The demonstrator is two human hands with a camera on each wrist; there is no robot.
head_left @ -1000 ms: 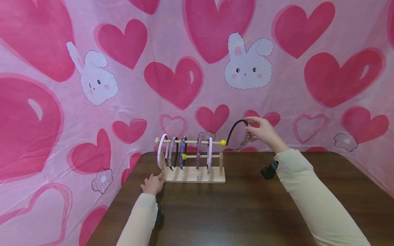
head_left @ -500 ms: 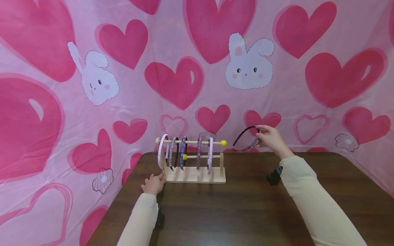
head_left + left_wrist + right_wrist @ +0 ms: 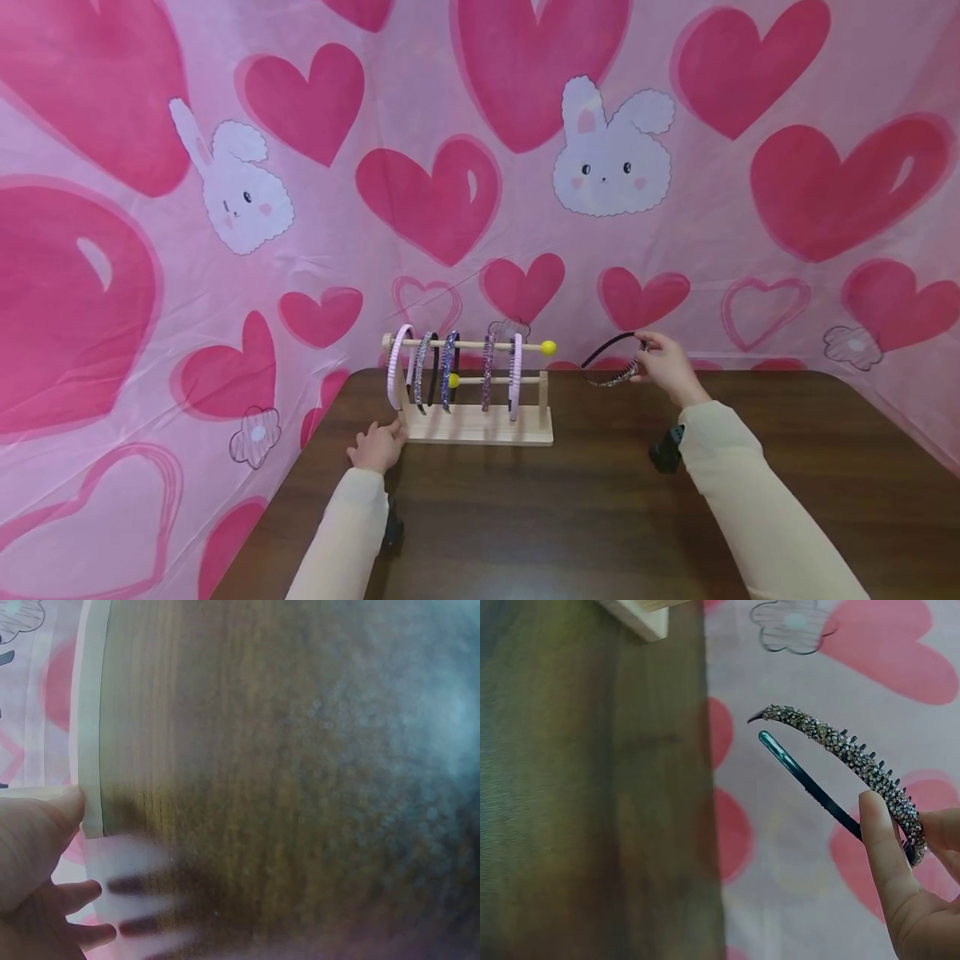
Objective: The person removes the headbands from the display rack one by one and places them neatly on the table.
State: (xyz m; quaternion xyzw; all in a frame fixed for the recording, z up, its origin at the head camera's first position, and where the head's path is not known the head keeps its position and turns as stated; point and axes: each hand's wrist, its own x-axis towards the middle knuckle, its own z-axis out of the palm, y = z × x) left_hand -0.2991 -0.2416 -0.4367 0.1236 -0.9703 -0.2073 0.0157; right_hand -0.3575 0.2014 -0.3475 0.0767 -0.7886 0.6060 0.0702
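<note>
In the head view, my right hand (image 3: 669, 368) pinches a headband (image 3: 617, 379) between thumb and fingers, held in the air right of a wooden rack (image 3: 480, 425). The right wrist view shows this headband (image 3: 840, 746) covered in silvery stones, with small teeth and dark tapered ends pointing away from the hand. My left hand (image 3: 377, 447) lies at the rack's left end with its fingers spread. Its thumb (image 3: 64, 810) touches the base's edge in the left wrist view, while the other fingers extend past the base's corner.
Several headbands hang on the rack's upper bar, among them a pale pink one (image 3: 515, 377), a blue glittery one (image 3: 447, 371) and a purple one (image 3: 487, 372). Yellow balls (image 3: 548, 347) cap the bars. A heart-patterned cloth (image 3: 517, 200) stands behind the brown table (image 3: 525, 517).
My right hand has moved right and down with the headband, away from the upper bar's yellow end. The left hand has stayed at the rack's left end.
</note>
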